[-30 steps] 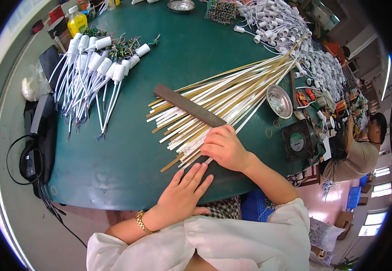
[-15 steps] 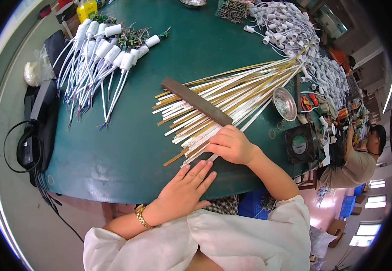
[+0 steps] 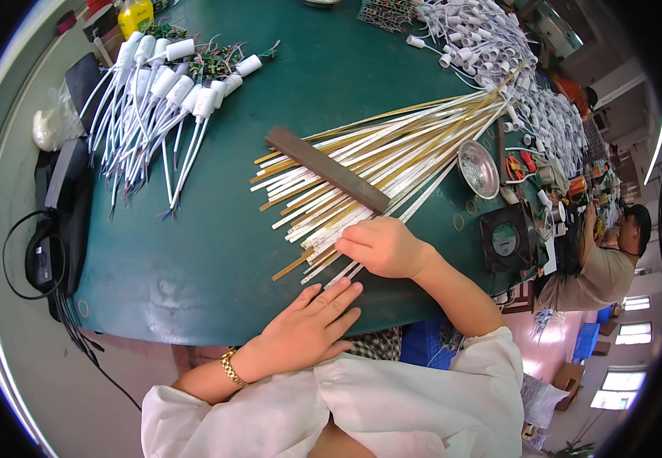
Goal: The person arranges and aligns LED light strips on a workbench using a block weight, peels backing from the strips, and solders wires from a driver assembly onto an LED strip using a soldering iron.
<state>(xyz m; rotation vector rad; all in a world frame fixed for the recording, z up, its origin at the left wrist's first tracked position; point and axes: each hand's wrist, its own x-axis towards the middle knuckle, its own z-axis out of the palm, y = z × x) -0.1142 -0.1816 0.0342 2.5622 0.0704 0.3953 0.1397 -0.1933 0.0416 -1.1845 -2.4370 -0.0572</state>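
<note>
A fan of long narrow white and tan strips [image 3: 415, 134] lies across the green table, their loose ends towards me. A dark brown bar [image 3: 326, 169] rests diagonally across them. My right hand [image 3: 383, 246] is closed over the strips just below the bar's near end. Its fingertips press together, and whatever is between them is hidden. My left hand [image 3: 308, 324], fingers spread and palm down, lies at the table's near edge. Its fingertips are close to the nearest strip ends, and it holds nothing.
White lamp holders with cables [image 3: 164, 95] are heaped at the left, and a larger pile of white holders [image 3: 474, 38] is at the far right. A round metal dish [image 3: 478, 169] and a black fan [image 3: 506, 238] stand right of the strips. Another person [image 3: 606, 263] sits at the right.
My right hand has shifted slightly left, its fingers curling more tightly. My left hand has drawn back slightly from the strip ends. A couple of the nearest strips lie farther apart.
</note>
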